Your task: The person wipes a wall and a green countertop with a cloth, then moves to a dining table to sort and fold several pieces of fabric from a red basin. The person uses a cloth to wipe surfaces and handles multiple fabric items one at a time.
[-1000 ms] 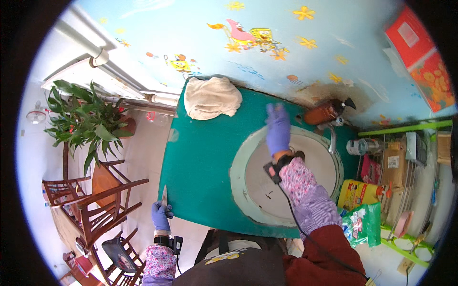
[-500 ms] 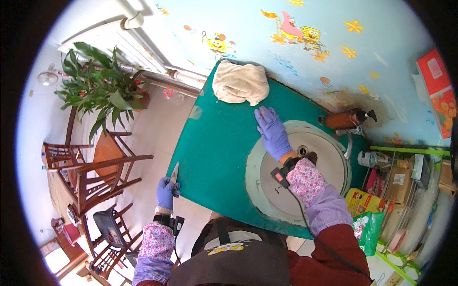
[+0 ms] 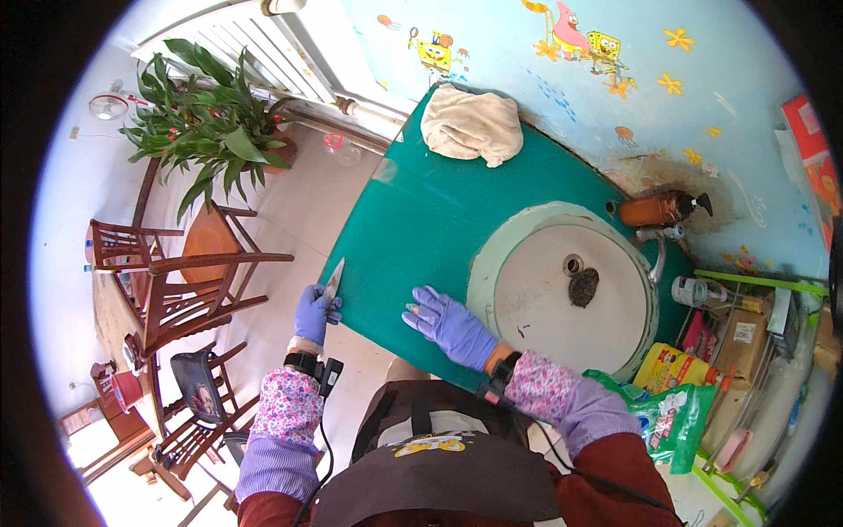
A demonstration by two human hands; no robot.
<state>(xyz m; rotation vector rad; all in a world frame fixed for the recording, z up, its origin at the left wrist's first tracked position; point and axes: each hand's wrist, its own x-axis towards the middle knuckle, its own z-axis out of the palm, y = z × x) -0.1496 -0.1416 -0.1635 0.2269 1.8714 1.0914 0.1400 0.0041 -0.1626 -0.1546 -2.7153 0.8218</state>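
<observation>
**Knife [image 3: 335,279] in left hand [image 3: 316,314], tip away from body; right hand [image 3: 455,329] free**

Gripping the knife by its handle end, mostly hidden under the glove. Closed grip on that side. Located at the near-left edge of the counter [image 3: 395,224]. Can't tell if touching the edge or just above it. Probably held this way to keep the blade clear of fingers and body.

Pointing away from the wearer, leaning slightly right. Long axis roughly parallel to the counter's left edge.

Open grip on the right, fingers spread over the front of the counter, between knife and sink [image 3: 544,329]. Apart from the blade, likely for safety. Can't make out the small pale spot at the fingertips.

To the right, beside a wire rack: yellow bottle [image 3: 665,369] and green bag [image 3: 685,426], presumably grouped there as supplies.

Inside the sink: dark lump [image 3: 583,287], just beside the drain [image 3: 572,264]. Can't tell what kind; maybe left there to drip.

At the far-right rim: faucet [image 3: 657,256], placed to reach over the sink. Behind it, near the wall: brown pump bottle [image 3: 654,209], likely kept handy for washing.

Bunched at the far corner: beige cloth [image 3: 472,125], probably parked there to free working room.
</observation>
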